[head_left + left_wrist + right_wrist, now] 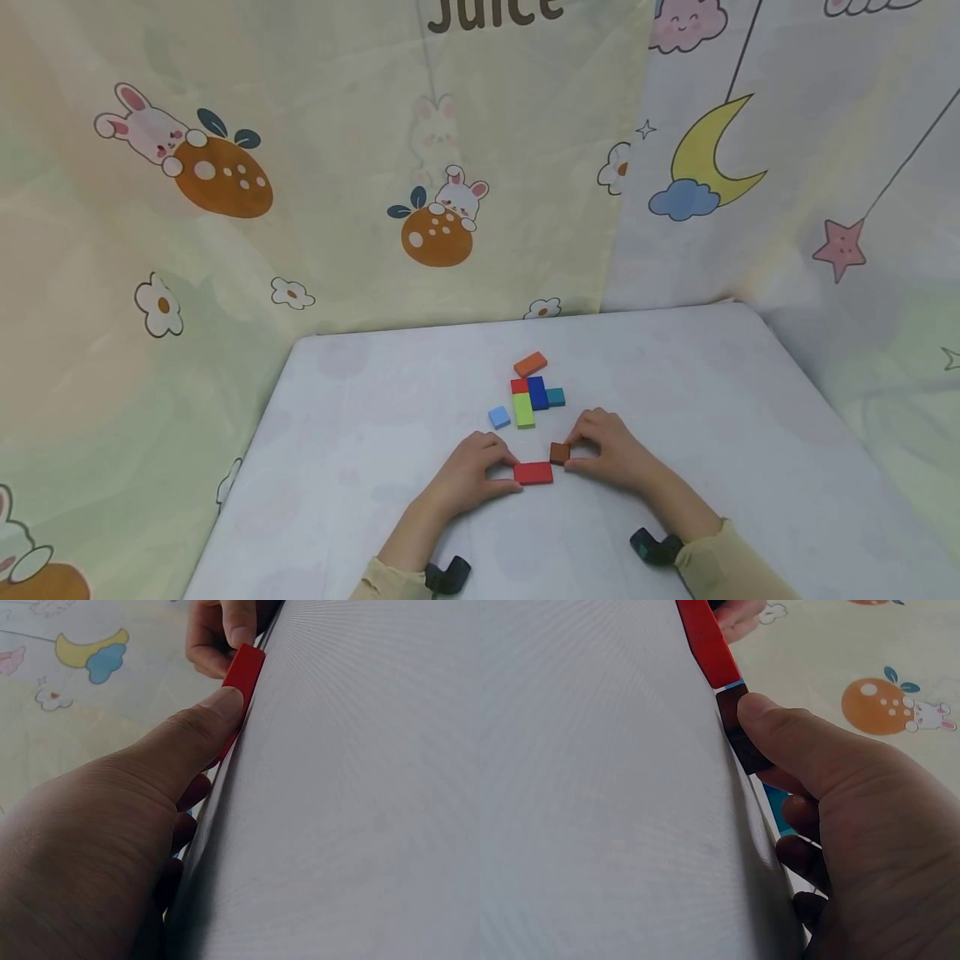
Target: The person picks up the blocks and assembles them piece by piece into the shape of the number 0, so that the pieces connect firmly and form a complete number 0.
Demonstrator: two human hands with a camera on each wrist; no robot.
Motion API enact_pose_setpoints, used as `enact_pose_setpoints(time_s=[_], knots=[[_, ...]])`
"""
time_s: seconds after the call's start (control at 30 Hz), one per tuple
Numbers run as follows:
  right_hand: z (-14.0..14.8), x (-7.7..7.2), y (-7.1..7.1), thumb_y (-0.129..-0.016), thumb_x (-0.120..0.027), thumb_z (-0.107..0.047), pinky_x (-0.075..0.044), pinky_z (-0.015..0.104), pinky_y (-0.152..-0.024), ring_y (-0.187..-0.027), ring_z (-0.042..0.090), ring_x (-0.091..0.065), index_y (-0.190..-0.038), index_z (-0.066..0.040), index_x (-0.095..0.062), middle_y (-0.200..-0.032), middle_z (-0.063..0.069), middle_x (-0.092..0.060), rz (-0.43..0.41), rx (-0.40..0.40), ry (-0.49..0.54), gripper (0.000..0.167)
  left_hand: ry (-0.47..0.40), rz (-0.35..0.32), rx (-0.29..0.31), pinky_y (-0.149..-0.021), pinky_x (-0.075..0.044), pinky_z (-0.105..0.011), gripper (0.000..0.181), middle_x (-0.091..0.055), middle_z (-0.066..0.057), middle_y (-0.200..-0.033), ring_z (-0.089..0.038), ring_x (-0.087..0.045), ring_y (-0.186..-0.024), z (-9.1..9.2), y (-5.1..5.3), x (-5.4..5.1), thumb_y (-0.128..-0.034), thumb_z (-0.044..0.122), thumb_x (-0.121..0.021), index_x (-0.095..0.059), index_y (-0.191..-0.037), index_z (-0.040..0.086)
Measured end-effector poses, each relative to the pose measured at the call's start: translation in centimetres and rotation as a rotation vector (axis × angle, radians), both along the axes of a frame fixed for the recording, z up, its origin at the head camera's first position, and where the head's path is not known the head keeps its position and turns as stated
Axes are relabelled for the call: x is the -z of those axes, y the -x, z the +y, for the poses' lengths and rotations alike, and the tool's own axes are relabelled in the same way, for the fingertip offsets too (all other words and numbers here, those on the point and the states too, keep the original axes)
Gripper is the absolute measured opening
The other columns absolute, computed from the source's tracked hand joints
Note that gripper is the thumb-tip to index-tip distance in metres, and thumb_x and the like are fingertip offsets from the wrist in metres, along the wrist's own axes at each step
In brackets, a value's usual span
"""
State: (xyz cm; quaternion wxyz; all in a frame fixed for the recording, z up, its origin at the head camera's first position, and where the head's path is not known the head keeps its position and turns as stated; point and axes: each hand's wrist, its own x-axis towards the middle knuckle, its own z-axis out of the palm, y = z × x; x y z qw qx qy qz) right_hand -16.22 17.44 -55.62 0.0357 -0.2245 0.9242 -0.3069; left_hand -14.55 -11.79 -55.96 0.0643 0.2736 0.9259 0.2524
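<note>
Pinching the red block [533, 473] on the surface [675, 367], the left hand [471, 472] has thumb and fingers clamped at its left end; the right hand's [613, 454] clamp the brown block [560, 453] by its right end, contact uncertain. Light, level grips should prevent skewing. Beyond, the light-blue block [498, 417] and lime block [523, 411] could catch knuckles; the dark-blue block [537, 393], teal block [556, 397] and orange block [530, 364] lie farther.

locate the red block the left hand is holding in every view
Head: red block, lower part, just right of centre, pinched by the left hand.
Left wrist: upper middle.
Right wrist: top edge, left of centre, partly cut off.
Shared landmark: the right hand, in all three.
</note>
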Motion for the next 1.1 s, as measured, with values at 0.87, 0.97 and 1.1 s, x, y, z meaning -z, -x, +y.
enact_pose_setpoints(time_s=[0.87, 0.97, 1.1], knots=[[0.02, 0.07, 0.10, -0.077, -0.079, -0.050, -0.044, 0.034, -0.087, -0.098, 0.001, -0.048, -0.096, -0.042, -0.064, -0.096, -0.026, -0.057, 0.036, -0.022, -0.043, 0.026, 0.000, -0.036, -0.016, -0.091, -0.053, -0.027, 0.040, -0.061, 0.020, -0.106, -0.002, -0.053, -0.107, 0.09, 0.01, -0.10, -0.0792, 0.062, -0.072, -0.067, -0.111, 0.038], [-0.01, -0.03, 0.07, -0.078, -0.079, -0.050, -0.044, 0.035, -0.088, -0.099, 0.001, -0.048, -0.096, -0.041, -0.063, -0.096, -0.026, -0.057, 0.030, -0.019, -0.040, 0.026, -0.005, -0.046, -0.012, -0.091, -0.052, -0.026, 0.040, -0.061, 0.020, -0.106, -0.002, -0.052, -0.107, 0.03, 0.06, -0.16, -0.0795, 0.063, -0.071, -0.067, -0.111, 0.039], [-0.09, -0.25, -0.01, -0.078, -0.079, -0.049, -0.044, 0.037, -0.090, -0.100, 0.002, -0.048, -0.097, -0.040, -0.063, -0.095, -0.025, -0.057, 0.009, -0.015, -0.031, 0.026, -0.006, -0.074, -0.010, -0.093, -0.051, -0.027, 0.040, -0.060, 0.022, -0.106, -0.001, -0.050, -0.107, -0.06, 0.12, -0.35, -0.0798, 0.064, -0.070, -0.066, -0.112, 0.041]])
